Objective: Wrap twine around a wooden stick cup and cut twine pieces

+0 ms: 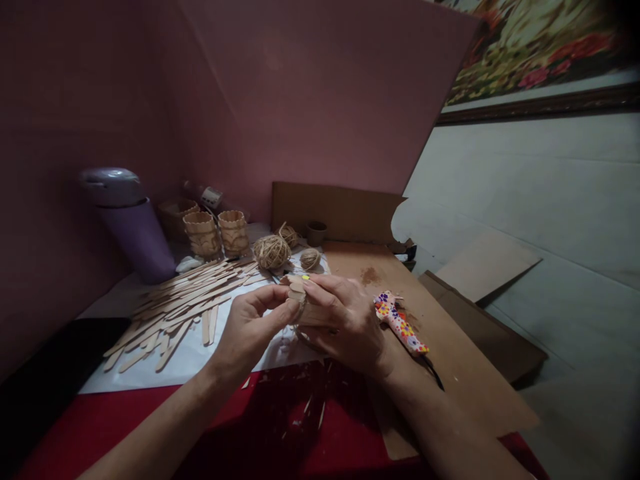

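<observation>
My right hand (345, 320) is wrapped round a small cup made of wooden sticks (306, 308), held above the table's front. My left hand (253, 323) pinches at the cup's left side with thumb and forefinger, apparently on a thin twine strand wound round it. A pile of flat wooden sticks (175, 303) lies to the left on white paper (195, 360). Two balls of jute twine (271, 252) sit just beyond my hands.
Two finished stick cups (217, 233) and a purple flask (131, 223) stand at the back left. A floral-patterned tool (400, 323) lies on the brown cardboard sheet (450, 347) to the right. A small pot (316, 233) stands by an upright cardboard piece. Red cloth (150, 420) covers the near edge.
</observation>
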{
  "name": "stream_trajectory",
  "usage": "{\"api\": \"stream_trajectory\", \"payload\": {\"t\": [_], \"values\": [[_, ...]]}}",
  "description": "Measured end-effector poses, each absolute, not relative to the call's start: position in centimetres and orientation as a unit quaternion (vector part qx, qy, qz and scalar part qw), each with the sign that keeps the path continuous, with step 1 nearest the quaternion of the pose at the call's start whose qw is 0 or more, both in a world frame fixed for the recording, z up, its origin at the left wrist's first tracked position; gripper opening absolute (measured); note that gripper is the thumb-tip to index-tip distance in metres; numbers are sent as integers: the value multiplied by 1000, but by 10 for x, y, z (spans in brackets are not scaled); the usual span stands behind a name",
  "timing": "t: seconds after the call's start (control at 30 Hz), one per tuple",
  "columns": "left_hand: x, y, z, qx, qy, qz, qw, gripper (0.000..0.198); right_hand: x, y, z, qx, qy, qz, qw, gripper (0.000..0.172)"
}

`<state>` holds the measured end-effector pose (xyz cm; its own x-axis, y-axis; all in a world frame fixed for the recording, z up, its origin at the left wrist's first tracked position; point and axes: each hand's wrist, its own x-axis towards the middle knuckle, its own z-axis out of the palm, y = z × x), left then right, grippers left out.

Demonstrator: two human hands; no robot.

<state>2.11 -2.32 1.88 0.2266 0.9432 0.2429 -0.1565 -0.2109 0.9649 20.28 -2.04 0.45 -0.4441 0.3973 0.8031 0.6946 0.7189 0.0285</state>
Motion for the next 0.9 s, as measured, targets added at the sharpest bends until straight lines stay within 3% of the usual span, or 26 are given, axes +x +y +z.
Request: {"api": "stream_trajectory", "payload": {"t": [0.33,0.4,0.57,0.9], "values": [[25,-22,12,613,279,484,559,26,204,-17,1,-336,-838,-81,422,62],[25,-22,13,633,296,485,527,25,204,-20,3,-340,-828,-52,443,56],[28,-24,15,699,347,483,398,22,202,-23,7,-354,-782,-27,513,21],[33,-21,7,767,360,461,264,19,189,-19,8,-361,-785,-62,500,12]]}}
